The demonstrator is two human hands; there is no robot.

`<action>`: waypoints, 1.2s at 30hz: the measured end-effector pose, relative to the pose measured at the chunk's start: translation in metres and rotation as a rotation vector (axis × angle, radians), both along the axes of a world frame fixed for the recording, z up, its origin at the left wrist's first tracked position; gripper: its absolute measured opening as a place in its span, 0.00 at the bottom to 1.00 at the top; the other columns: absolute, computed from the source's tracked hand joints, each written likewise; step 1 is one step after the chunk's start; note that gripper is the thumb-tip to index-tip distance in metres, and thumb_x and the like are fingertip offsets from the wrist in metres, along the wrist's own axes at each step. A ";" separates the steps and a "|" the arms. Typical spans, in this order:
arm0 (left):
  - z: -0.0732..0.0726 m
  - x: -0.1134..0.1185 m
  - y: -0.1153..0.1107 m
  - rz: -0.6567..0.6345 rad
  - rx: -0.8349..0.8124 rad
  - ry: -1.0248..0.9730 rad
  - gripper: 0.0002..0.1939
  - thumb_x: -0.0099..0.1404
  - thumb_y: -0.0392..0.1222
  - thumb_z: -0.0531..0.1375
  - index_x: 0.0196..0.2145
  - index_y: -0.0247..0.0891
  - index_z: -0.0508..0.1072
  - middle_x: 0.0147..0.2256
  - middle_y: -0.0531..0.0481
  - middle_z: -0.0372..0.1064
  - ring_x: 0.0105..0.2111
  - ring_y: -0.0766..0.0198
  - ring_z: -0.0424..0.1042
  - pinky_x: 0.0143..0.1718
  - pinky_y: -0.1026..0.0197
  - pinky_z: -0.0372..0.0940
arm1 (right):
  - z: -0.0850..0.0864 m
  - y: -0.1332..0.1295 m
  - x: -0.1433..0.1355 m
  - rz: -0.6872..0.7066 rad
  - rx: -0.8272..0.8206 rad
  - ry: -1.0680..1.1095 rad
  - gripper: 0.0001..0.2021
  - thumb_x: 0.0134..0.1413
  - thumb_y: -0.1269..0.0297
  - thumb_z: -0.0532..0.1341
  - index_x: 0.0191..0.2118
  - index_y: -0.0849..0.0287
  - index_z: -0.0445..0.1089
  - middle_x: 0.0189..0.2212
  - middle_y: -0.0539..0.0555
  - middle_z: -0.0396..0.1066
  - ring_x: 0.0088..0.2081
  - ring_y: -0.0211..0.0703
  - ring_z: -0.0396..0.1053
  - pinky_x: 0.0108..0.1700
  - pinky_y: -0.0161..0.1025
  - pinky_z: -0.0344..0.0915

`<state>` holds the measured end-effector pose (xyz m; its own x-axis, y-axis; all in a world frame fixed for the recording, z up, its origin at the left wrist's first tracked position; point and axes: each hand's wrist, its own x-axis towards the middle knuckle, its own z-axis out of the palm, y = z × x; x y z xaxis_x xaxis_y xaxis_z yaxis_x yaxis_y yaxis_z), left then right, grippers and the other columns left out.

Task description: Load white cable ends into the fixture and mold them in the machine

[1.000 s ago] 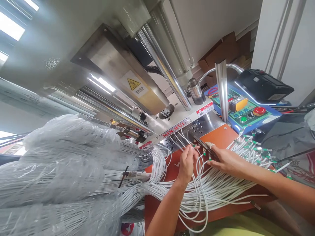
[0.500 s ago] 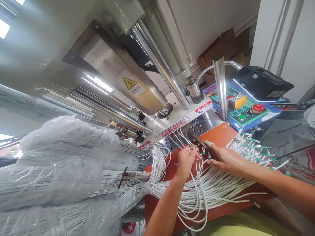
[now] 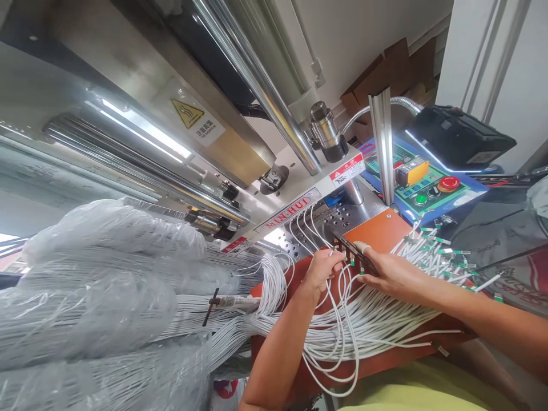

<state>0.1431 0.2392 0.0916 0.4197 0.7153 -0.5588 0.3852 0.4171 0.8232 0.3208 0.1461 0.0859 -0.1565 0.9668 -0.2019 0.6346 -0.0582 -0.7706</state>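
My left hand (image 3: 322, 269) is closed in a pinch on a white cable near its small end connector, close to a narrow dark metal bar (image 3: 351, 251). My right hand (image 3: 387, 273) grips that bar, thumb and fingers on either side of it. Small green-and-metal connectors (image 3: 352, 262) sit along the bar, with white cables (image 3: 351, 342) looping down from them. Behind the hands, a few white cables (image 3: 311, 229) run in under the white upper plate (image 3: 295, 211) of a press marked MIN-HUI.
An orange-brown board (image 3: 377, 228) lies under the cables. Many connector-ended cables (image 3: 445, 257) are heaped at right, beside a blue control box (image 3: 466, 200) with a red button. Plastic-wrapped cable bundles (image 3: 107, 285) fill the left. A metal post (image 3: 382, 148) stands behind.
The press's upper plate has risen, showing more of the metal bed and a blue part beneath it. My left hand has shifted slightly along the bar; my right hand stays on it.
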 end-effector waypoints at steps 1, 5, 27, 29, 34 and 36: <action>-0.001 0.000 0.001 -0.002 -0.006 0.006 0.19 0.51 0.53 0.64 0.23 0.37 0.61 0.16 0.61 0.53 0.15 0.76 0.43 0.18 0.66 0.35 | 0.000 0.000 0.000 -0.001 0.001 0.006 0.32 0.57 0.54 0.54 0.65 0.56 0.45 0.39 0.58 0.73 0.40 0.54 0.71 0.38 0.42 0.61; -0.002 0.001 0.005 0.008 -0.017 0.029 0.17 0.50 0.51 0.64 0.23 0.37 0.63 0.16 0.61 0.54 0.15 0.76 0.45 0.19 0.66 0.36 | 0.001 0.000 0.001 -0.002 0.003 0.015 0.32 0.57 0.54 0.55 0.65 0.55 0.46 0.40 0.58 0.73 0.40 0.53 0.72 0.38 0.40 0.61; 0.003 -0.007 0.004 0.033 0.463 0.069 0.20 0.68 0.56 0.49 0.36 0.37 0.71 0.32 0.49 0.73 0.23 0.70 0.66 0.29 0.64 0.61 | -0.003 0.000 -0.003 -0.051 0.042 -0.024 0.30 0.57 0.53 0.54 0.63 0.56 0.50 0.39 0.59 0.74 0.40 0.54 0.72 0.36 0.40 0.61; 0.001 -0.009 0.005 0.035 0.441 0.032 0.19 0.68 0.54 0.50 0.35 0.37 0.72 0.35 0.46 0.74 0.31 0.65 0.72 0.32 0.63 0.64 | -0.002 0.000 -0.003 -0.043 0.023 -0.035 0.32 0.57 0.54 0.54 0.65 0.58 0.47 0.40 0.60 0.74 0.42 0.56 0.72 0.37 0.42 0.61; 0.006 -0.006 0.006 0.051 0.484 0.057 0.18 0.67 0.53 0.54 0.40 0.37 0.75 0.38 0.45 0.75 0.38 0.60 0.73 0.39 0.60 0.66 | 0.000 0.000 -0.003 -0.024 -0.001 -0.052 0.30 0.57 0.54 0.54 0.62 0.61 0.50 0.38 0.60 0.74 0.40 0.56 0.72 0.37 0.42 0.61; 0.010 0.000 0.004 0.024 0.716 0.188 0.14 0.64 0.51 0.58 0.37 0.38 0.76 0.36 0.47 0.75 0.37 0.61 0.71 0.41 0.58 0.64 | 0.001 0.001 -0.003 -0.017 -0.015 -0.072 0.29 0.57 0.53 0.54 0.61 0.61 0.53 0.38 0.61 0.73 0.40 0.56 0.71 0.36 0.42 0.61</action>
